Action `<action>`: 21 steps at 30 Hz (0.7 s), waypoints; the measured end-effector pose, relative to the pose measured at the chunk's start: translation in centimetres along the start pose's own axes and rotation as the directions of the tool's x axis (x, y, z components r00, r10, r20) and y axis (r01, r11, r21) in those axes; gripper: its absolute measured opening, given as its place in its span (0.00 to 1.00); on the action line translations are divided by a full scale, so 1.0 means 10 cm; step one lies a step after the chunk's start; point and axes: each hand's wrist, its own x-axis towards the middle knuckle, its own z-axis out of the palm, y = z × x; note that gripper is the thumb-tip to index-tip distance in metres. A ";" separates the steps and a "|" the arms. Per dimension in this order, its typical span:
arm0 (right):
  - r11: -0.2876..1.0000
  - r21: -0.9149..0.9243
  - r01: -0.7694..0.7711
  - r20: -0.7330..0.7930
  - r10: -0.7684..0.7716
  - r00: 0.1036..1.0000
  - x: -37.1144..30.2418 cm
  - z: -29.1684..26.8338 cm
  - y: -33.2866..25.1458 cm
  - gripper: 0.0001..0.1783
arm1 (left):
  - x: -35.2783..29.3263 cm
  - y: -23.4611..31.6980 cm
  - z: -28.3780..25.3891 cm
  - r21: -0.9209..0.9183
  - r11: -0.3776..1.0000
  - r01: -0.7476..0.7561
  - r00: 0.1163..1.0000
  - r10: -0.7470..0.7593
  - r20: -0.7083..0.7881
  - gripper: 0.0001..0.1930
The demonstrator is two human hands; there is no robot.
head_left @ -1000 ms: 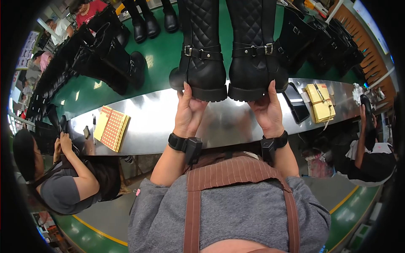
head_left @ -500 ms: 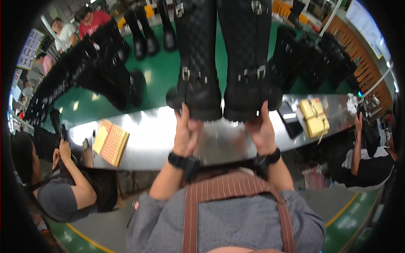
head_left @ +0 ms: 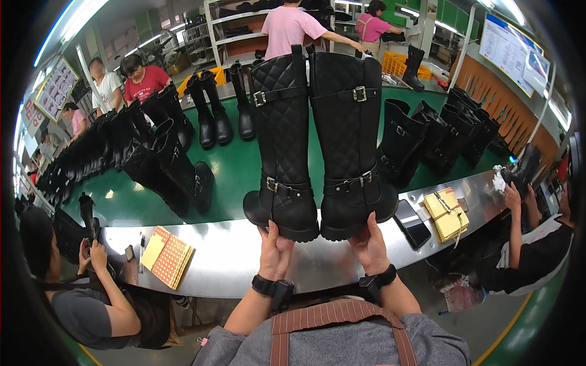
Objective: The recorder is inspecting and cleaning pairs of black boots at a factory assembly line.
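Observation:
Two tall black boots with quilted shafts and silver buckles stand upright side by side in front of me. The left boot (head_left: 282,146) rests on my left hand (head_left: 274,251), whose fingers reach under its sole while the thumb presses the foot's side. In the same way my right hand (head_left: 370,247) grips the right boot (head_left: 349,146) from below. Both toes point outward, and the tops of the shafts are in view. The fingers under the soles are partly hidden. Each wrist wears a black band with a small device.
Beneath the boots runs a metal bench edge (head_left: 226,247) beside a green table surface (head_left: 235,177). Black boots (head_left: 177,161) stand in rows left and right. Yellow card bundles (head_left: 170,256), a phone (head_left: 412,224) and a pen lie on the metal. Co-workers sit close on both sides.
The view has tilted upward, so the bench and boots appear lower and the boot tops and the room behind show. Both hands still hold the boots.

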 end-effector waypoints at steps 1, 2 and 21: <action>1.000 -0.001 -0.004 -0.017 0.004 1.000 0.00 0.00 0.00 0.32 | 0.01 -0.02 -0.02 -0.001 1.000 -0.008 1.000 0.008 0.016 0.36; 1.000 0.008 -0.027 -0.069 0.027 0.997 0.00 0.00 0.00 0.32 | 0.01 -0.03 -0.05 -0.012 1.000 -0.024 0.999 0.024 0.038 0.36; 0.462 -0.717 0.522 0.465 -0.241 0.852 0.01 -0.14 0.00 0.54 | 0.04 -0.20 -0.35 -0.004 0.966 0.259 0.965 -0.259 0.037 0.35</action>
